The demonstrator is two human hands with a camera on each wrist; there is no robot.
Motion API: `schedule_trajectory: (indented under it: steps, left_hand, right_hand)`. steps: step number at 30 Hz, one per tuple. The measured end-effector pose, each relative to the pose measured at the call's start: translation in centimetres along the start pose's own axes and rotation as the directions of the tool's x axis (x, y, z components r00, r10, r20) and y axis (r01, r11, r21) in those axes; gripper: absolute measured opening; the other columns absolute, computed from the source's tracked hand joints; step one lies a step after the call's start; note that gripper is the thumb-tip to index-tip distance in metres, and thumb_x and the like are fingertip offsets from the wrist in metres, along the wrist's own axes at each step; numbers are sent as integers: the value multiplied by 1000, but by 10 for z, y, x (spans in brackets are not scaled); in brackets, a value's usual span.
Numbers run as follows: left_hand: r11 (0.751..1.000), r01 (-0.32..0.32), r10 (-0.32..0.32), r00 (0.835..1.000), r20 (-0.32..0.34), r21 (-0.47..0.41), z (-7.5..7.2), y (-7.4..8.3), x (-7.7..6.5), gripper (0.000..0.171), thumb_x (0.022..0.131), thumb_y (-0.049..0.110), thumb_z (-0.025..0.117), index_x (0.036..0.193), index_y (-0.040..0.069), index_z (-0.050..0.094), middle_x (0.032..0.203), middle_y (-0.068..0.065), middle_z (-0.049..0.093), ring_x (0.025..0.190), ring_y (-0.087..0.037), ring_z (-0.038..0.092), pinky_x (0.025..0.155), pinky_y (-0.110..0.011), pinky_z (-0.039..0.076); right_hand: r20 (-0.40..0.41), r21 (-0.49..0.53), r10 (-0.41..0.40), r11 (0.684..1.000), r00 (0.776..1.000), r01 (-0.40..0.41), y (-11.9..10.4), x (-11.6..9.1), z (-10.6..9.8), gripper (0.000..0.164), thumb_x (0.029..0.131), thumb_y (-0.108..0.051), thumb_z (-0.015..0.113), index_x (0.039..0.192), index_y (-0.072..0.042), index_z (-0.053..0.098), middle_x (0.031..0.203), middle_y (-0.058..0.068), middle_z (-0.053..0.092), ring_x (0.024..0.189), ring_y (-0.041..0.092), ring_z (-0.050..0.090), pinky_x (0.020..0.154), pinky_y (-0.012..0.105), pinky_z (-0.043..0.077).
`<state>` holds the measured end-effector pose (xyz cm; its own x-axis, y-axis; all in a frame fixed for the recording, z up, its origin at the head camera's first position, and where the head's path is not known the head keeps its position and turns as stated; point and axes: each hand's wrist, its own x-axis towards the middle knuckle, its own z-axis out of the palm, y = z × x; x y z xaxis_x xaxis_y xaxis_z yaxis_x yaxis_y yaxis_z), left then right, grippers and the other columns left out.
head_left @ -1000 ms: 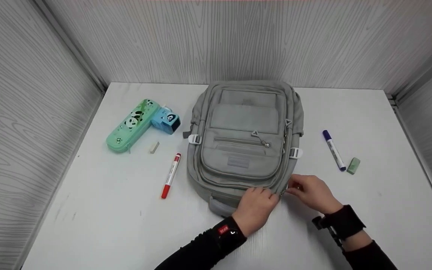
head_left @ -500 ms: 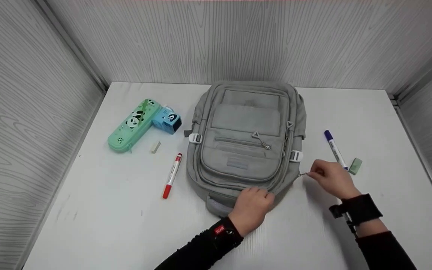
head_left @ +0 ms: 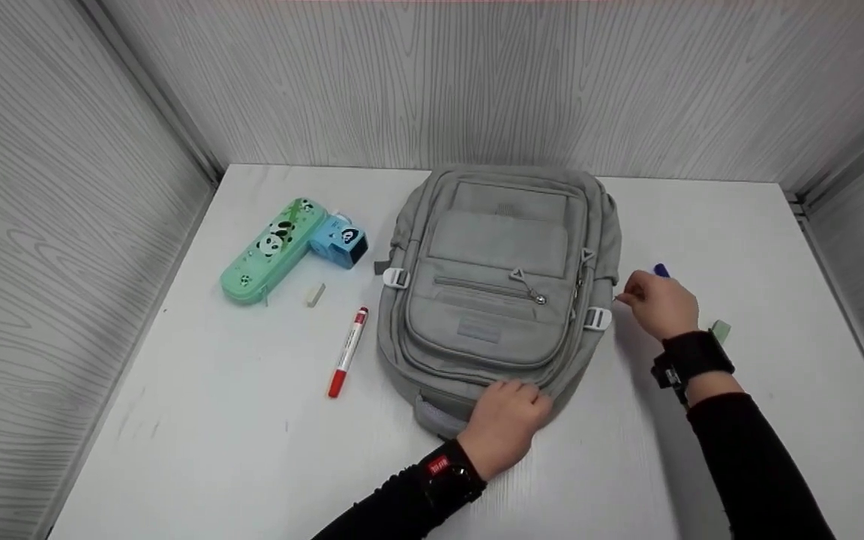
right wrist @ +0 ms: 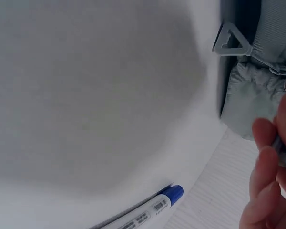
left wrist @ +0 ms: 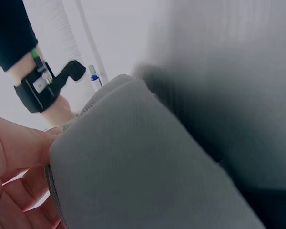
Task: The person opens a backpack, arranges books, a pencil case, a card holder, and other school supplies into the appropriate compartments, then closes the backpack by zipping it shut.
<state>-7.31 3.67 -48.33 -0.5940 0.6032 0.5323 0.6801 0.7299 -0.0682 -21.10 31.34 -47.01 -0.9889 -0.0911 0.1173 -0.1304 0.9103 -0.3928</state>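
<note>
A grey backpack (head_left: 498, 322) lies front side up on the white table. My left hand (head_left: 505, 421) grips its near edge, right of the carry handle (head_left: 436, 416); in the left wrist view the thumb presses the grey fabric (left wrist: 133, 162) with the fingers beneath. At the backpack's right side, my right hand (head_left: 663, 304) pinches a zipper pull, mostly hidden by the fingers. Beside that hand, in the right wrist view, dangles a second, triangular zipper pull (right wrist: 232, 43). A blue marker (right wrist: 148, 210) lies close to the right hand, partly hidden in the head view.
Left of the backpack lie a green panda pencil case (head_left: 271, 251), a small blue box-shaped item (head_left: 338, 240), a white eraser (head_left: 315, 295) and a red marker (head_left: 347, 352). A green eraser (head_left: 721, 331) is partly behind the right wrist. Panels (head_left: 507, 82) wall the table's back and sides.
My right hand has moved with the zipper pull from the backpack's near right corner along its right side, away from me. The left hand keeps its grip at the near edge.
</note>
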Motion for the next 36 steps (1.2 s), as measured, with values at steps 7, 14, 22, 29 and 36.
schedule_trajectory:
  steps: [7,14,22,29,36]
  left_hand:
    - [1000,-1,1,1000,19,-8,-2,1,0,17,76,10,77,78,22,65,71,9,58,67,-5,57,57,-17,37]
    - [1000,11,-10,996,91,-6,-5,0,-2,15,77,11,77,82,22,68,76,9,62,70,-6,59,59,-18,40]
    - [999,25,-21,992,125,-36,-8,0,-1,16,78,9,77,86,20,69,81,8,66,75,-7,63,63,-19,46]
    - [999,8,-4,993,120,-35,-8,0,-3,14,79,12,76,86,22,69,82,9,65,76,-7,61,64,-19,43]
    - [994,-13,26,993,115,-111,-12,-12,-13,9,84,14,70,82,23,69,78,10,62,74,-6,58,62,-18,37]
  right_hand:
    - [-70,18,14,1000,997,-13,-5,2,9,12,90,-11,69,89,1,66,85,23,72,72,40,66,61,54,50]
    - [56,138,-4,990,998,-4,-5,-1,3,13,94,-10,63,96,2,68,91,23,71,79,34,64,66,37,46]
    - [179,88,7,996,984,-23,-16,8,-18,26,98,-15,57,109,7,66,107,28,69,87,39,65,73,45,50]
    - [119,50,14,999,993,-20,-31,18,-29,29,98,-13,57,119,6,62,119,34,62,102,48,61,83,59,49]
    - [110,-10,-176,984,978,178,-31,16,-16,45,93,5,54,137,-5,55,143,33,44,125,58,42,99,69,40]
